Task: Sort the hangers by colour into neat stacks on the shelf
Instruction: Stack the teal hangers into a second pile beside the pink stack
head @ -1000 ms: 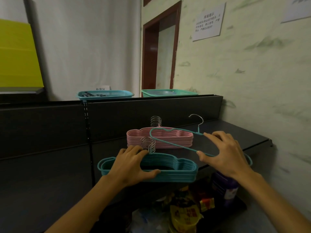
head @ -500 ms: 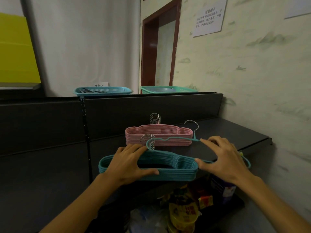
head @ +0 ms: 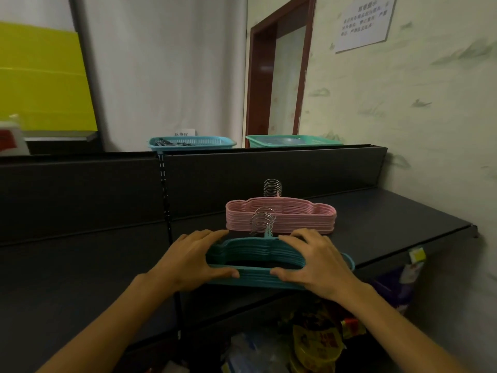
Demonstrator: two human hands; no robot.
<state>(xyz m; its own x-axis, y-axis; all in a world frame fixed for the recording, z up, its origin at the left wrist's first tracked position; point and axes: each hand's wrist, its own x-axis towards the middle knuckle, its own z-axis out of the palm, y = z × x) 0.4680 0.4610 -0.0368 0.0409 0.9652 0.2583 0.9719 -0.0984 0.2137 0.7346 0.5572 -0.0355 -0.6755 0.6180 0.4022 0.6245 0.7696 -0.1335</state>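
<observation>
Now both hands grip the teal hanger stack (head: 258, 258) at the front edge of the dark shelf (head: 390, 219). The left hand (head: 188, 261) holds the stack's left end, fingers (head: 207, 235) laid over the top and thumb curled along the front rail. The right hand (head: 317, 262) holds the right part the same way, fingers curled over the top, thumb pressed to the front rail. One second ago the right hand held a single teal hanger tilted above the stacks; half a second ago that hanger was coming down over the teal stack. It now lies flat on the stack, its metal hook in line with the other hooks (head: 262, 223). The left hand has stayed on the stack's left end throughout.

The pink hanger stack (head: 281, 218) lies just behind the teal one, its position unchanged, hooks standing at the back. On the ledge above the back panel sit a blue basket (head: 191, 142) and a green basket (head: 293, 141). Below the shelf lie coloured packets (head: 317, 343).
</observation>
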